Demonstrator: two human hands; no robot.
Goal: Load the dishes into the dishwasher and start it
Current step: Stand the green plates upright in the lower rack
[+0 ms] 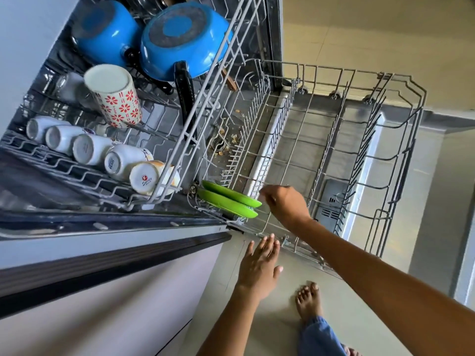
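Right hand [284,204]: fingers curled at the green plates [231,199]; actual grip hidden, cannot tell.
Left hand [259,265]: open, empty, near the lower rack [401,129] front edge.
Plates: upright, rack's front-left corner.
Advice: seat each plate between tines.

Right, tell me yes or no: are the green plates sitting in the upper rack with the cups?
No, the two green plates stand in the lower rack, below the upper rack that holds the cups.
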